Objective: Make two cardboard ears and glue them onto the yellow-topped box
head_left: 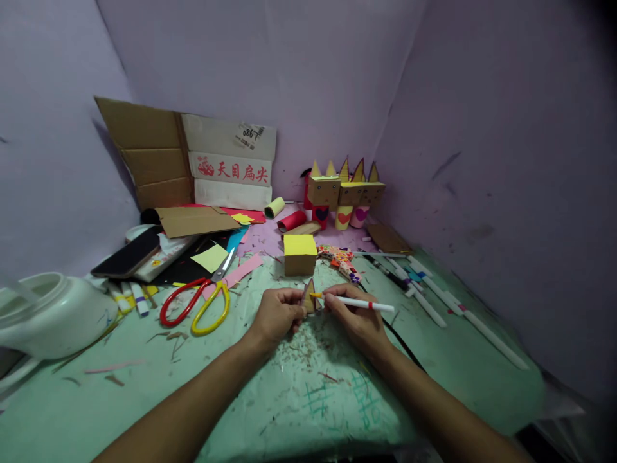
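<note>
Pinched between the fingers of my left hand (279, 315) is a small pointed cardboard triangle (309, 299), brown with a dark edge. My right hand (357, 319) grips a white marker pen (380, 307) with a red band. Its orange tip meets or almost meets the face of the triangle; exact contact is too small to tell. Just behind both hands sits a cardboard box (299, 262) with a yellow top. A floral-patterned glue gun (342, 258) lies to the right of that box, its black cord running past my right hand.
Scissors (219, 280) with red and yellow handles lie left, near a white teapot (72, 315) and phone (128, 253). Finished-looking cardboard figures (344, 193) stand at the back. Several markers (429, 302) lie right. A folded carton (193, 157) leans against the wall. Scraps litter the green tablecloth (193, 379).
</note>
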{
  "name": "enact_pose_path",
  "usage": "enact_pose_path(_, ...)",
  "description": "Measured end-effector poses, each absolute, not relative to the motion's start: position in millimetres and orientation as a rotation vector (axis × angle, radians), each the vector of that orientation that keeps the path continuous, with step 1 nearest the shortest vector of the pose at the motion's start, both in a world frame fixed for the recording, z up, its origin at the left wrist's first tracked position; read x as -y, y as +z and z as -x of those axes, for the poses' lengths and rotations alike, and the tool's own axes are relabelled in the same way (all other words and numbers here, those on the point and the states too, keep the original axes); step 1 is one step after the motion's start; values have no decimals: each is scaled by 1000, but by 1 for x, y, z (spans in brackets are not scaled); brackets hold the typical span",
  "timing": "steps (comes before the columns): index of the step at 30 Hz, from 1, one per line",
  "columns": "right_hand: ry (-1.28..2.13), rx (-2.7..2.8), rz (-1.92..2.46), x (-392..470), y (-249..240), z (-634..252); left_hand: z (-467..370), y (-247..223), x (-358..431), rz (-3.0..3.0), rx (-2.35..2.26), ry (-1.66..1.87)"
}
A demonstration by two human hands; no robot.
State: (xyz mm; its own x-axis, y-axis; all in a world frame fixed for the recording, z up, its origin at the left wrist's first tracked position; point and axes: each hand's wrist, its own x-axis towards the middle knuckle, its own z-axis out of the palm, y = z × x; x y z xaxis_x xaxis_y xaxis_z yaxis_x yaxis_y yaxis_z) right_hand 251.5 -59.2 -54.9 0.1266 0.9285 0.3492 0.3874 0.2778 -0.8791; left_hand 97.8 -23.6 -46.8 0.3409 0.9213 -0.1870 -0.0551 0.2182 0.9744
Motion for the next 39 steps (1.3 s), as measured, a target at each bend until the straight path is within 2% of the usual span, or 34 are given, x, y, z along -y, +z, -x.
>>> enact_pose_path(11, 613, 1358, 1257, 55, -58, -251, -97, -48, 23, -1174, -954, 853)
enact_pose_path(19, 686, 1490, 1307, 61, -50, -248, -98, -47, 24, -1142, -980, 853)
enact_pose_path(39, 572, 1283, 1246, 53, -58, -251, -98, -42, 24, -1117, -1002, 841)
